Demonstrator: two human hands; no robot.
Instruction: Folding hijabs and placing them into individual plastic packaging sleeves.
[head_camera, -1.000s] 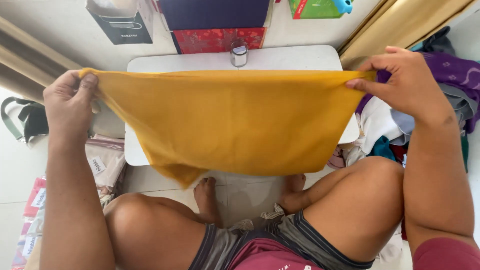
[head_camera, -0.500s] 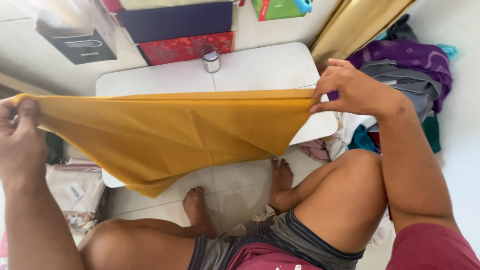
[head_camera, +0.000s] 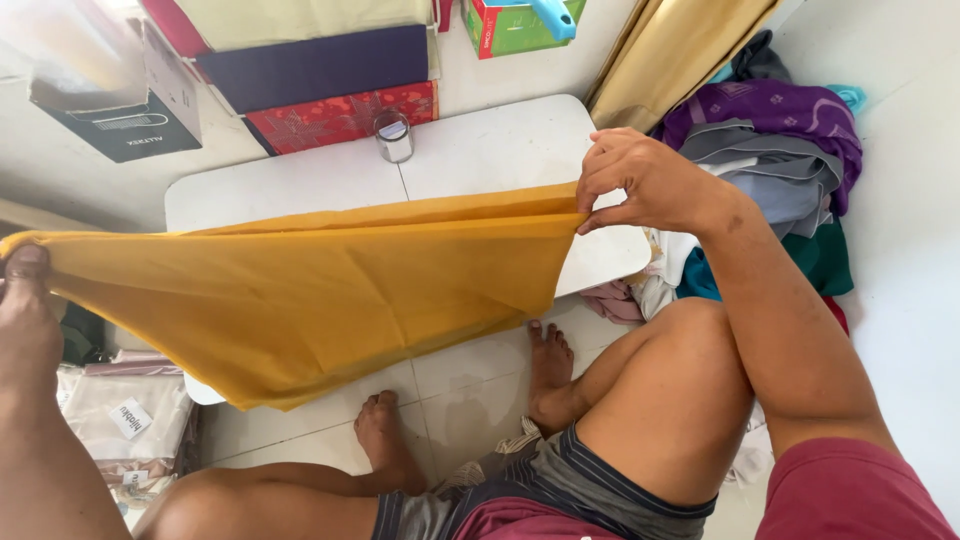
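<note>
Mustard-yellow cloth stretched above low white table. Left hand pinches its 9 o'clock corner; right hand pinches the 3 o'clock corner. Judged thin, light, limp: grip at the corners.

Both hands apart, fingers pinched

Cloth: plain mustard yellow, unpatterned. Low table: white. Small can: silver metal with a white top. Stacked folded fabrics: pale cream uppermost, solid dark navy beneath, then red with a darker floral motif. Box: green and red, with a light blue piece across it. Curtain: tan gold. Clothes pile: purple patterned, grey, teal. Shorts: dark grey with thin stripes and maroon.
</note>
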